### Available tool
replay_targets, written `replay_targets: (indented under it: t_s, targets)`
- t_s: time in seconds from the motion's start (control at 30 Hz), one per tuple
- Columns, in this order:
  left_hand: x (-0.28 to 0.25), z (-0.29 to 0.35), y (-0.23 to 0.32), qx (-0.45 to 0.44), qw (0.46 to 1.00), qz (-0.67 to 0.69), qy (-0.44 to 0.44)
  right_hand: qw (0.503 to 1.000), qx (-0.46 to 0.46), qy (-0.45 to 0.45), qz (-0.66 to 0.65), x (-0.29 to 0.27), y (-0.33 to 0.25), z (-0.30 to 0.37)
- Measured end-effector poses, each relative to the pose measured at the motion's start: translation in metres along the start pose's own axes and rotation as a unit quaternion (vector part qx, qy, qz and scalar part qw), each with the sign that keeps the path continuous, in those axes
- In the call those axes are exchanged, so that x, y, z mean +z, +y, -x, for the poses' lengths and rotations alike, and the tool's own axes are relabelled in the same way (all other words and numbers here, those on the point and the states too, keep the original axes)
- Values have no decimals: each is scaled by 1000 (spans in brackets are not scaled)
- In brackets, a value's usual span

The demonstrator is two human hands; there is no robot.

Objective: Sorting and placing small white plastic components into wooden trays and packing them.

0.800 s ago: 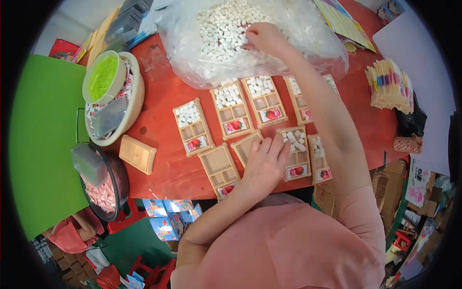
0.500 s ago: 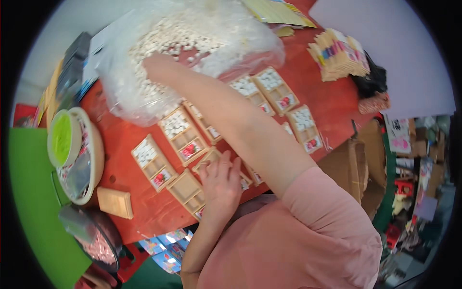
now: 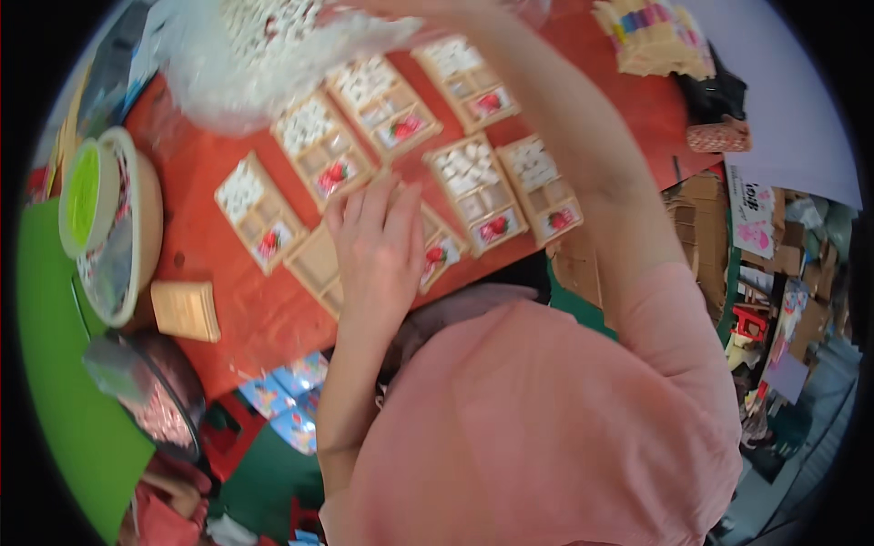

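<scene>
- Left hand (image 3: 375,241) has its fingers a little apart, over a wooden tray (image 3: 441,225).
- That tray pokes out on the hand's right side.
- Right hand (image 3: 387,7) is near white bits (image 3: 266,23); I cannot tell its grip.

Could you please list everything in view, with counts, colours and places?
Table: one, red, centre
Compartment trays: at least eight, tan, on table
Strawberry-picture packets: seven visible, red and white, in trays
White pieces: many, white, in bag and six trays
Plastic bag: one, clear, top left
Large basin: one, cream, left
Bowl: one, pale with green contents, over basin
Wooden piece: one, tan, table's left
Dark basin: one, pink contents, lower left
Bundle: one, tan with coloured bands, top right
Cardboard: uncounted, brown, right
Clutter: uncounted, mixed, far right
Left hand: one, bare, over trays
Right hand: one, bare, top edge, partly cut off
</scene>
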State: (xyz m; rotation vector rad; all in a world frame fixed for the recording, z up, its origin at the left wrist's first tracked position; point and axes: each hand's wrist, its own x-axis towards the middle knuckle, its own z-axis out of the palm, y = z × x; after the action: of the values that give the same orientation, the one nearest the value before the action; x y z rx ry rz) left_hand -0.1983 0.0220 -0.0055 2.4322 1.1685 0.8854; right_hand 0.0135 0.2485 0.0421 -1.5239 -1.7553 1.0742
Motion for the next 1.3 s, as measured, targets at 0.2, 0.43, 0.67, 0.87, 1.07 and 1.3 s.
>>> replay_targets:
  t_s: [0.2, 0.43, 0.67, 0.87, 1.07, 1.3]
  targets:
    - [10, -15, 26, 28, 1000, -14, -1, 996, -41, 17, 83, -22, 27, 175]
    - [38, -16, 46, 59, 998, 2, -12, 987, -82, 30, 136, 8, 52, 246]
    - [54, -14, 52, 77, 996, -38, -37, 999, -8, 36, 28, 7, 56, 261]
    - [53, -13, 54, 86, 990, -99, -53, 990, -40, 47, 124, 11, 49, 264]
    - [55, -11, 62, 97, 993, -57, -19, 995, -12, 75, 70, 7, 59, 269]
    - [68, 0, 71, 99, 990, -72, -63, 987, -13, 87, 131, 20, 51, 259]
